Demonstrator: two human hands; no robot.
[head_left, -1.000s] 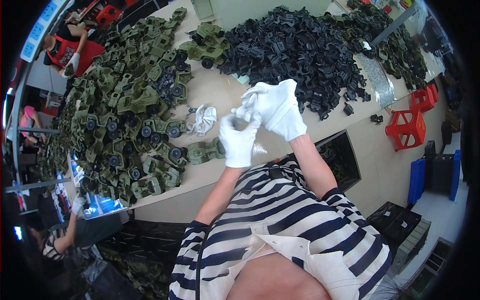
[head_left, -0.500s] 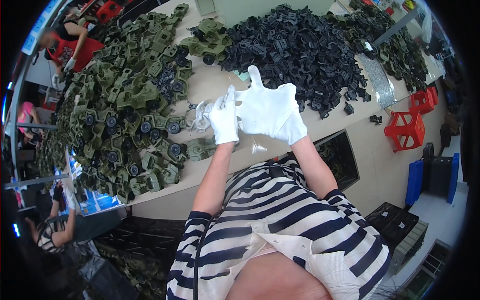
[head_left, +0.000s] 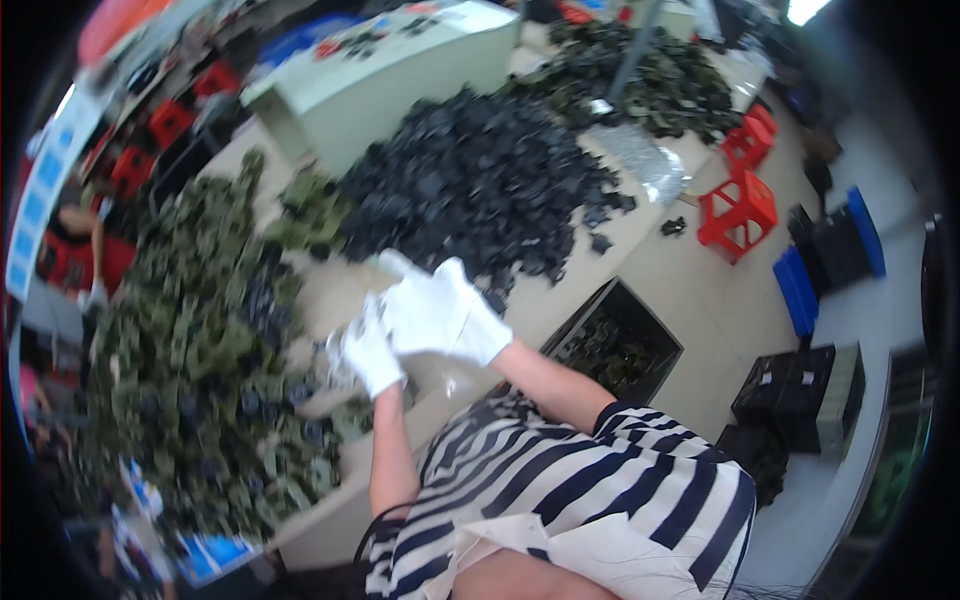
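Both my hands wear white gloves and meet above the table edge, with motion blur over them. My left hand [head_left: 368,352] is closed against the side of my right hand, its fingers on the white glove there; the exact grip is smeared. My right hand [head_left: 435,312] has its fingers partly apart and holds no object that I can see. A crumpled white cloth thing, perhaps another glove [head_left: 338,366], lies beside my left hand. Just beyond my hands is a heap of black plastic parts [head_left: 480,185]. Left of them spreads a pile of olive-green toy vehicle parts [head_left: 190,340].
A pale green box [head_left: 400,95] stands behind the black heap. More green parts [head_left: 640,75] lie at the far right. Below the table edge is a dark crate [head_left: 625,345] with parts inside. Red stools [head_left: 738,215] and blue bins [head_left: 795,290] stand rightward. Another person's arm [head_left: 97,245] shows far left.
The view has swung, so table and heaps appear shifted left and tilted. My hands stay together; the right hand's fingers look less spread than before.
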